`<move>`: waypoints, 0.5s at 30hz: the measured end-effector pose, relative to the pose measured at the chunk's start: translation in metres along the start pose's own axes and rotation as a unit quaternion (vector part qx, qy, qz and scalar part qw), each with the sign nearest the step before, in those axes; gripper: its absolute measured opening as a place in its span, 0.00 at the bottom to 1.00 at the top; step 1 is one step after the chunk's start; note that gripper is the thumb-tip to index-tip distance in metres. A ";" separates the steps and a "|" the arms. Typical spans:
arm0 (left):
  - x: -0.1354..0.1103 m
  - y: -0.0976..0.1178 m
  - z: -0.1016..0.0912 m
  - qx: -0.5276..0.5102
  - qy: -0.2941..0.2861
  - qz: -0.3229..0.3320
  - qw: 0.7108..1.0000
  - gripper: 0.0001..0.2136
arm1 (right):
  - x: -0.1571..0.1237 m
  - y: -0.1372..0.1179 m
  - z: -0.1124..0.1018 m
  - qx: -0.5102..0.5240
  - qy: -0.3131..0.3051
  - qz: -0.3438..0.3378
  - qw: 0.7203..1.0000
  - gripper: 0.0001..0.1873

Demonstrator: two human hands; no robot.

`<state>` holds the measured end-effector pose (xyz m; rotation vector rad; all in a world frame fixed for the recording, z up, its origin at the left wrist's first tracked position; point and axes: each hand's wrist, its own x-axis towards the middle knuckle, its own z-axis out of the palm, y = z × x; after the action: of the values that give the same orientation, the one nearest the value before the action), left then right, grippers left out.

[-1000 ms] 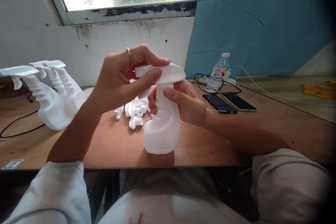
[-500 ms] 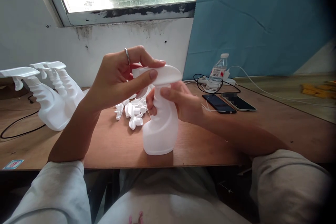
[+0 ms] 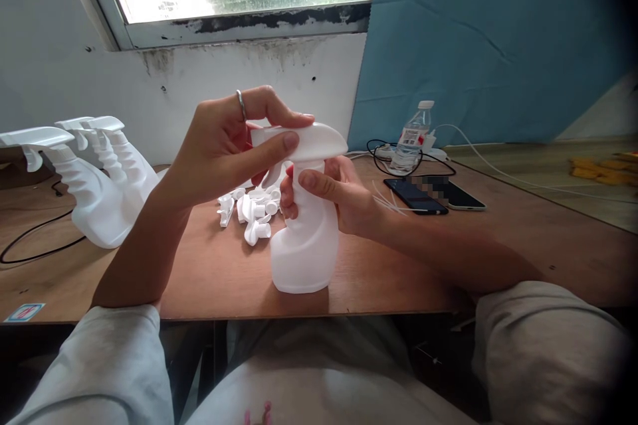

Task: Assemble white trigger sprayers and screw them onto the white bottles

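A white spray bottle [image 3: 305,255] stands upright near the table's front edge, its trigger sprayer head [image 3: 321,141] on top. My left hand [image 3: 234,143], with a ring on one finger, grips the sprayer head between thumb above the near side and fingers over the top and behind. Around the bottle's neck my right hand [image 3: 343,192] is wrapped, thumb across the front and fingertips showing on the left side. The trigger is partly hidden by my left hand. Behind the bottle lies a pile of loose white sprayer parts [image 3: 256,209].
Several white spray bottles [image 3: 107,206] with sprayer heads stand at the left on the wooden table [image 3: 214,279]. At the right are phones [image 3: 416,198], a clear water bottle [image 3: 413,139] and cables. A small sticker [image 3: 24,313] lies at the front left edge.
My right thumb has shifted slightly left across the bottle's neck, and the right hand has moved a little. My left hand and the bottle stay almost in place.
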<state>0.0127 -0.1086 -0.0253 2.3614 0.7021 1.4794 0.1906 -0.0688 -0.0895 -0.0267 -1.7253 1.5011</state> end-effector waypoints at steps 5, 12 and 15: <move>-0.001 -0.002 -0.001 0.000 0.003 -0.007 1.000 0.07 | -0.001 -0.005 0.003 -0.025 0.021 0.006 0.999 0.16; 0.008 -0.007 -0.010 0.009 -0.042 0.034 0.998 0.11 | 0.015 -0.008 -0.017 0.035 -0.138 0.105 0.984 0.20; 0.008 -0.008 -0.016 0.014 -0.032 -0.002 0.999 0.27 | 0.017 -0.010 -0.022 0.030 -0.177 0.122 0.976 0.20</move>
<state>-0.0008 -0.0982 -0.0155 2.4160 0.7150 1.3936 0.1965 -0.0451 -0.0732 0.0667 -2.0132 1.8237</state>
